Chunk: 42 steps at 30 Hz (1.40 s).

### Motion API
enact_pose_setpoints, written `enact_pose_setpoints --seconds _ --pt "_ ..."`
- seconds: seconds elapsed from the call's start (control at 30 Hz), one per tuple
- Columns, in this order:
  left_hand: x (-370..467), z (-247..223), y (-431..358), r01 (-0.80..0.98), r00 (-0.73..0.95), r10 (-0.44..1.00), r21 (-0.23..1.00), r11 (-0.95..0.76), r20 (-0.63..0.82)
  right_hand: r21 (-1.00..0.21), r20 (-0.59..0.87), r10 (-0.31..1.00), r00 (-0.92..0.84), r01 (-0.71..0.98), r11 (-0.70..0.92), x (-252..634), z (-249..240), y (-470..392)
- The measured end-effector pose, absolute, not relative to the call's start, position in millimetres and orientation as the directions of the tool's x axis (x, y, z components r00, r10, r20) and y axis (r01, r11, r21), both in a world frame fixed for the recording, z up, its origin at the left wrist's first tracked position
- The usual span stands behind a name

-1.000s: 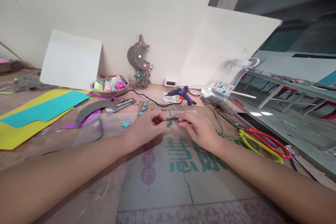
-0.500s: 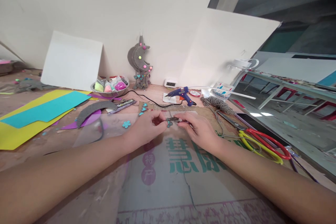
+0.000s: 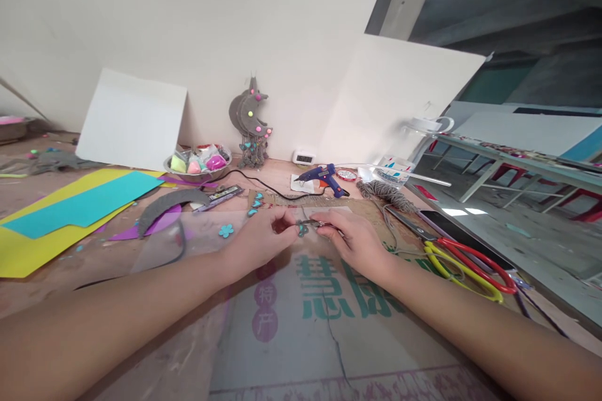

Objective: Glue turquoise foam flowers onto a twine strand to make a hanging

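Observation:
My left hand pinches a small grey-and-teal flower piece above the cardboard. In my right hand is a small dark metal tool, its tip touching or close to the flower piece; its exact kind is too small to make out. Grey cord sticks up just behind the fingertips. Left of my left hand lies a blue flower on a translucent sheet. Several teal pieces sit in a row behind that hand.
Behind stand a blue glue gun, a white clock, a bowl of clay and a grey moon ornament. Scissors, a phone and grey yarn lie right. Yellow and blue sheets lie left.
The view has tilted up slightly, so the table things appear a little lower. Both hands keep nearly the same hold, with the flower piece turned slightly.

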<state>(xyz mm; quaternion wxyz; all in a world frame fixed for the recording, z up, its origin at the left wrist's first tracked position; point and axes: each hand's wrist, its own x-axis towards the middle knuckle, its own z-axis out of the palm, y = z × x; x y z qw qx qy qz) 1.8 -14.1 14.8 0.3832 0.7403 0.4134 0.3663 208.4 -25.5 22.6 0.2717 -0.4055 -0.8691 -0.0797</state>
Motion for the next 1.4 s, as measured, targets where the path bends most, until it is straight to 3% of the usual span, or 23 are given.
enact_pose_setpoints --seconds 0.33,0.67,1.07,1.23,1.4 --pt "0.6 11.4 -10.6 0.334 0.354 0.914 0.886 -0.321 0.198 -0.124 0.535 0.680 -0.501 0.749 0.650 209.0 21.4 -25.9" --pt "3.3 10.9 -11.1 0.355 0.346 0.913 0.871 -0.341 0.216 -0.029 0.556 0.638 -0.532 0.755 0.655 206.4 23.3 -27.2" --pt "2.7 12.4 -13.1 0.351 0.362 0.902 0.862 -0.366 0.236 -0.004 0.531 0.646 -0.548 0.762 0.648 207.2 23.8 -25.8" --pt "1.1 12.4 -14.1 0.319 0.377 0.904 0.888 -0.331 0.201 -0.030 0.527 0.654 -0.543 0.756 0.653 207.3 21.4 -25.8" --pt "2.8 14.0 -12.1 0.308 0.353 0.916 0.901 -0.304 0.189 -0.165 0.577 0.710 -0.403 0.794 0.585 209.0 23.3 -23.3"
